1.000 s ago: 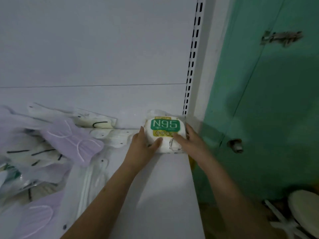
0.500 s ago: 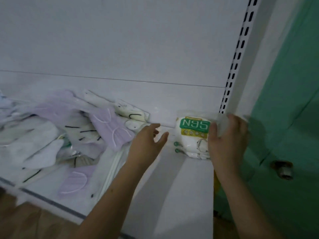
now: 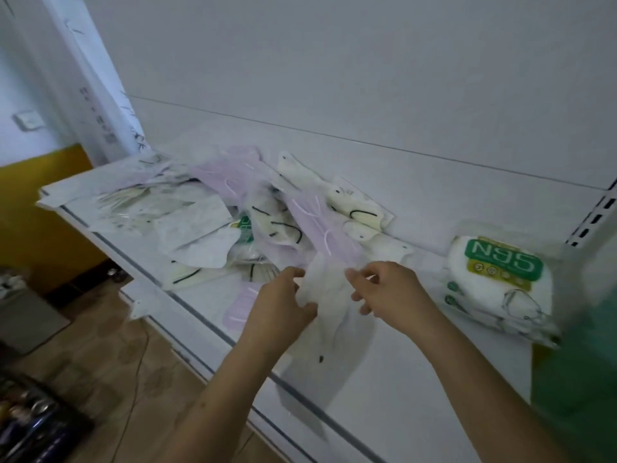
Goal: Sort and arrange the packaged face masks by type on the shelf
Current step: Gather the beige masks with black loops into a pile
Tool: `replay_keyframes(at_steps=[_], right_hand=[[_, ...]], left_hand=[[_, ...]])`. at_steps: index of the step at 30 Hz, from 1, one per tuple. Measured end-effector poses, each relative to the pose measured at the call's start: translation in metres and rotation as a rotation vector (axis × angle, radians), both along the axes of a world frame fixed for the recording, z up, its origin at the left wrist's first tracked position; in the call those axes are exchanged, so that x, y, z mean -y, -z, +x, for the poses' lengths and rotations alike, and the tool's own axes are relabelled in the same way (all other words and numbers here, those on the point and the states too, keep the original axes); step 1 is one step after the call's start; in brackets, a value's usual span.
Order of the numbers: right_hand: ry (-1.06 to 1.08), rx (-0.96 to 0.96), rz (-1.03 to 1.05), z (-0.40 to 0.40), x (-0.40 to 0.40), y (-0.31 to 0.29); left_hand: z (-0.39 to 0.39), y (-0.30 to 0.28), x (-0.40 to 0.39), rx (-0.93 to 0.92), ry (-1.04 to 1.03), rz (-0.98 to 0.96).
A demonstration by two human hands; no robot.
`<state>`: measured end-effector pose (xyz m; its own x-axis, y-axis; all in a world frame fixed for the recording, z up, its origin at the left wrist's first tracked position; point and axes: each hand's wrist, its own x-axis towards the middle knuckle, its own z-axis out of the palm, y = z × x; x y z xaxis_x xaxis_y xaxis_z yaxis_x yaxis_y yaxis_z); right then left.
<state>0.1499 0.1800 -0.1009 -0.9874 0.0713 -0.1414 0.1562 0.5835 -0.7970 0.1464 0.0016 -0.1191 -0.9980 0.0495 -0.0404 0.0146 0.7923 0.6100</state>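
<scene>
Green "N95" label on stacked packs (image 3: 500, 279); white mask packet (image 3: 329, 315) pinched between left hand (image 3: 280, 305) and right hand (image 3: 387, 292).

The shelf (image 3: 417, 379) at lower centre looks like smooth, matt white painted board, as does the back panel (image 3: 367, 78) above it. At right, the N95 pack (image 3: 500, 279) has glossy, crinkled clear plastic wrap. The white mask packet (image 3: 327, 329) at centre is thin, translucent film, softly creased. The pile (image 3: 233, 222) at left shows matt, cloth-like lilac and cream masks. The floor (image 3: 100, 345) at lower left looks like wood.
</scene>
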Motion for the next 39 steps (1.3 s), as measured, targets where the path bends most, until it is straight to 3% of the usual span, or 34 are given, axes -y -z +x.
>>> replay_keyframes(at_steps=[3,5,7,9,11,14,17,19,21,22,25,28,30,34,36,39], right_hand=[[-0.007,0.149,-0.231,0.010,0.009,-0.011],[0.056,0.126,-0.375,0.012,0.010,-0.011],[0.164,0.024,-0.366,0.013,0.000,-0.007],[0.192,0.014,-0.410,0.014,-0.012,-0.003],[0.079,0.062,-0.542,0.015,-0.020,-0.004],[-0.093,0.088,-0.598,0.011,-0.018,-0.005],[0.069,-0.094,-0.377,-0.008,-0.013,0.005],[0.178,-0.282,0.046,-0.028,-0.019,0.016],[0.093,-0.373,0.440,-0.052,-0.026,0.026],[-0.001,-0.337,0.536,-0.064,-0.027,0.029],[-0.256,-0.146,0.607,-0.081,-0.010,0.032],[-0.365,-0.158,0.615,-0.059,0.008,0.029],[-0.280,-0.188,0.509,-0.047,0.007,0.022],[0.187,-0.538,0.572,-0.087,-0.013,0.016],[0.248,-0.529,0.724,-0.115,-0.015,0.017],[0.209,-0.364,0.980,-0.141,-0.010,0.028]], left_hand=[[0.010,-0.006,0.002,-0.228,0.147,0.115],[0.013,-0.002,0.004,-0.210,0.397,0.182],[0.012,-0.001,0.008,-0.080,0.548,0.331],[0.007,0.001,0.013,-0.057,0.442,0.510],[0.002,0.001,0.012,-0.046,0.240,0.605],[-0.006,0.004,0.007,0.261,0.117,0.767],[-0.011,0.009,0.008,0.267,-0.043,0.796],[-0.015,0.013,0.014,0.174,-0.180,0.723],[-0.017,0.014,0.021,0.121,-0.250,0.682],[-0.018,0.014,0.023,0.113,-0.262,0.676],[-0.018,0.013,0.029,0.082,-0.237,0.666],[-0.021,0.010,0.035,0.021,-0.215,0.700],[-0.023,0.010,0.038,-0.010,-0.226,0.731],[-0.026,0.012,0.031,-0.025,-0.217,0.749],[-0.025,0.012,0.027,-0.023,-0.208,0.759],[-0.024,0.011,0.023,-0.020,-0.197,0.783]])
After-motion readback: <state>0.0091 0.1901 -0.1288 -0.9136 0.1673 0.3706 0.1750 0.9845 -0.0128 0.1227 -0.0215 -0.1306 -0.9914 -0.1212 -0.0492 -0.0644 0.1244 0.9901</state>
